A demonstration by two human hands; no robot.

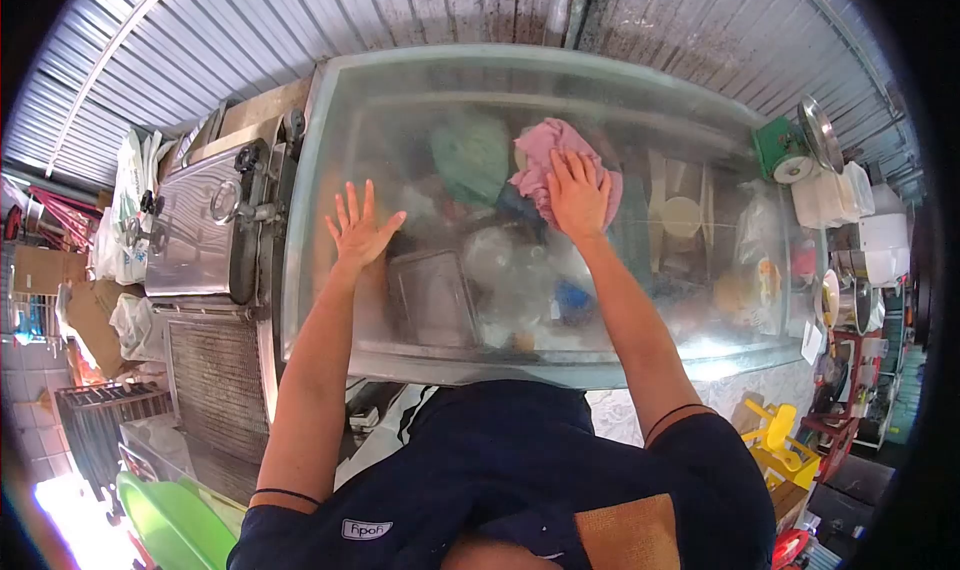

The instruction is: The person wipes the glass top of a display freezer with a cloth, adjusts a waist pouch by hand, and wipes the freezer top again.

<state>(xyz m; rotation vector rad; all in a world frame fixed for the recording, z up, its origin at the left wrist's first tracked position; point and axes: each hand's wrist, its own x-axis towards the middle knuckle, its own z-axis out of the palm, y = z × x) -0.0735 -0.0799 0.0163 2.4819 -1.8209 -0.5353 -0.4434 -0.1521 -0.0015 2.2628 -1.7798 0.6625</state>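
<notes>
A glass-topped display case with a pale frame stretches out in front of me, its surface hazy. On the glass at the left rests my left hand, empty, palm down with the fingers spread. My right hand presses a crumpled pink cloth against the glass, right of centre, and its palm and fingers cover part of the cloth. Blurred through the glass are a green bag, a grey tray and a blue item.
A green scale with a metal pan and white plastic containers stand at the right end. Left of the case is a metal box with a latch. A yellow chair is at lower right, a green basin at lower left.
</notes>
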